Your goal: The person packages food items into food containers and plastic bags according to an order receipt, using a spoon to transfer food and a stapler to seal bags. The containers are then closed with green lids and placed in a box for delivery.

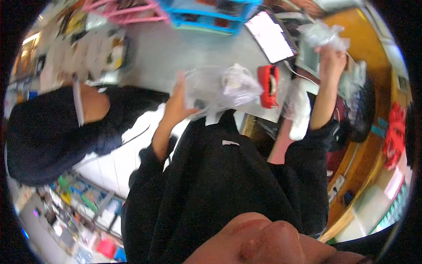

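My left hand is closed on the left edge of a clear plastic bag over the front of the grey table. A white wrapped item shows at the bag's right end; whether it lies inside is unclear. Just right of it sits a red tape dispenser. At the upper right, my right hand is raised with its fingers closed on crumpled clear plastic.
Pink and blue baskets stand at the table's back. A lit tablet lies right of them, with a white cable. Another person in dark clothes is at the left. A power strip is at the lower right.
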Demonstrator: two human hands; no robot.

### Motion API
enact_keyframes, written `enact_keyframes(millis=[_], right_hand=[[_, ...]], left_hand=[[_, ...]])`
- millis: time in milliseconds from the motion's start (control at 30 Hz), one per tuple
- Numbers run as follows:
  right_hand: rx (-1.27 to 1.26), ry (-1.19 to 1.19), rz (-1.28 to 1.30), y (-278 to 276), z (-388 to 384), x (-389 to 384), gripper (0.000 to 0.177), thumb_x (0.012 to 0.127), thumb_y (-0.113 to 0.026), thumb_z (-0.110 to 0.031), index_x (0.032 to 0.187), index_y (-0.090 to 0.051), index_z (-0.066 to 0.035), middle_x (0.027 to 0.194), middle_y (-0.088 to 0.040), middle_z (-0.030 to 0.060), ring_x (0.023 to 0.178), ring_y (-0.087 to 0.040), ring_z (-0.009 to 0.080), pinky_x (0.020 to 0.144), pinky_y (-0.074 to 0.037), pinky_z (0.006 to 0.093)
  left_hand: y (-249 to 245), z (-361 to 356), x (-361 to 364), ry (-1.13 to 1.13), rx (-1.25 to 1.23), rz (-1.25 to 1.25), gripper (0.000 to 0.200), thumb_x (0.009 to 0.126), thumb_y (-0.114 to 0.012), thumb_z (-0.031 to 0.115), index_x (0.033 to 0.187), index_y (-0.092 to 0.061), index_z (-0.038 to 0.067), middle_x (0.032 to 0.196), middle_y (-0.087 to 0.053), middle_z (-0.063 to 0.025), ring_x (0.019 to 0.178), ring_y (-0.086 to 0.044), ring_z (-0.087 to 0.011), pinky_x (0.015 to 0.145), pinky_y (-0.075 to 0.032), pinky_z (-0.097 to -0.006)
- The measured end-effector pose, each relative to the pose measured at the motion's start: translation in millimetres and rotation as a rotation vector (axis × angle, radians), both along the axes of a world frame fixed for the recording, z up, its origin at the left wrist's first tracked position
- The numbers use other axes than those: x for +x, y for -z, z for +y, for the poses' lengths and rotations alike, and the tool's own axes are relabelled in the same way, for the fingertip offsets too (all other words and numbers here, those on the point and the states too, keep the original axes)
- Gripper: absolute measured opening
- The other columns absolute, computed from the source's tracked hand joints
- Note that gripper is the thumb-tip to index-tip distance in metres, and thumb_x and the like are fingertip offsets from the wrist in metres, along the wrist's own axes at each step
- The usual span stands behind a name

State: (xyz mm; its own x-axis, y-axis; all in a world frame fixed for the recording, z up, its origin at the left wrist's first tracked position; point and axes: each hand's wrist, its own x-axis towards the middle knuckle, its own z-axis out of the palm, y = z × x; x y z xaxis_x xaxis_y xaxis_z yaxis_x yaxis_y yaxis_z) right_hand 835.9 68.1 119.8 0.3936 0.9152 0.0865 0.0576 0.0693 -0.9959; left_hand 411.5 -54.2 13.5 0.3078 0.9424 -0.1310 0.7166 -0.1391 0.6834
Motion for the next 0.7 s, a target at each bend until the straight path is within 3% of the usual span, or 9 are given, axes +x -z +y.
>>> enact_keyframes(millis=[133,167,200,300,333,400,467,567,700], right_hand=[[-0.172,-0.892,-0.143,105,-48,-194,0.03,0.069,-0.062,0.0,0.098,-0.064,-0.006,0.099,-0.064,0.0073,0.093,-0.06,0.0197,0.078,-0.05,0.032],[0.027,-1.017,-0.476,158,-49,-230,0.035,0.065,-0.061,0.004,0.099,-0.062,-0.004,0.092,-0.061,0.0093,0.09,-0.059,0.0194,0.073,-0.05,0.0283],[-0.084,-1.064,-0.947,212,-50,-251,0.03,0.069,-0.055,0.004,0.098,-0.062,-0.003,0.097,-0.062,0.0111,0.088,-0.06,0.0228,0.074,-0.05,0.0299],[-0.257,-1.249,-1.184,252,-68,-262,0.026,0.073,-0.049,0.004,0.094,-0.063,-0.002,0.101,-0.063,0.012,0.086,-0.061,0.0242,0.076,-0.048,0.0308],[-0.255,-1.252,-1.186,227,-71,-263,0.026,0.073,-0.049,0.004,0.094,-0.063,-0.002,0.101,-0.063,0.012,0.086,-0.061,0.0242,0.076,-0.048,0.0308],[0.119,-0.914,-0.442,129,-78,-260,0.026,0.074,-0.05,0.002,0.095,-0.063,-0.004,0.103,-0.063,0.0108,0.085,-0.062,0.0245,0.077,-0.048,0.0317],[0.053,-0.587,-0.435,100,-80,-229,0.025,0.072,-0.056,-0.001,0.096,-0.062,-0.005,0.097,-0.064,0.0138,0.091,-0.062,0.0286,0.081,-0.049,0.0342],[-0.149,-0.497,-1.069,141,-69,-183,0.067,0.062,-0.071,-0.02,0.126,-0.048,-0.021,0.13,-0.044,0.0164,0.118,-0.043,0.0371,0.089,-0.041,0.0512],[-0.399,-0.602,-1.491,194,-79,-190,0.087,0.052,-0.077,-0.031,0.131,-0.04,-0.028,0.135,-0.033,0.0173,0.122,-0.032,0.0427,0.087,-0.034,0.0644]], left_hand=[[32,15,-2,-0.091,-0.104,0.055,0.136,0.046,-0.086,0.017,0.143,0.009,0.009,0.149,-0.011,-0.0189,0.129,-0.032,-0.0375,0.094,-0.043,-0.042],[37,14,-7,-0.106,-0.183,0.073,0.14,0.045,-0.087,0.018,0.142,0.014,0.01,0.149,-0.009,-0.0189,0.127,-0.035,-0.0383,0.091,-0.046,-0.0425],[35,16,-12,-0.095,-0.171,0.018,0.145,0.044,-0.088,0.02,0.14,0.019,0.006,0.148,-0.01,-0.0239,0.132,-0.026,-0.0379,0.102,-0.036,-0.0404],[26,14,-27,-0.208,-0.243,0.031,0.145,0.045,-0.088,0.018,0.139,0.021,0.007,0.147,-0.011,-0.0258,0.132,-0.026,-0.0393,0.102,-0.035,-0.04],[28,14,-35,-0.212,-0.244,0.029,0.145,0.045,-0.088,0.018,0.139,0.021,0.007,0.147,-0.011,-0.0258,0.132,-0.026,-0.0393,0.102,-0.035,-0.04],[39,5,-50,-0.311,-0.156,-0.03,0.143,0.048,-0.087,0.015,0.139,0.023,0.008,0.147,-0.011,-0.026,0.131,-0.027,-0.0402,0.103,-0.035,-0.0397],[59,-2,-64,-0.33,-0.092,-0.029,0.14,0.05,-0.086,0.015,0.14,0.021,0.009,0.148,-0.009,-0.024,0.129,-0.032,-0.04,0.099,-0.038,-0.0404],[61,-4,-76,-0.344,-0.065,-0.032,0.135,0.055,-0.083,0.012,0.14,0.021,0.01,0.148,-0.008,-0.0243,0.129,-0.032,-0.04,0.1,-0.038,-0.0403],[53,-3,-76,-0.307,-0.214,-0.039,0.13,0.059,-0.08,0.011,0.139,0.023,0.01,0.147,-0.01,-0.0264,0.131,-0.026,-0.0406,0.104,-0.033,-0.0397]])
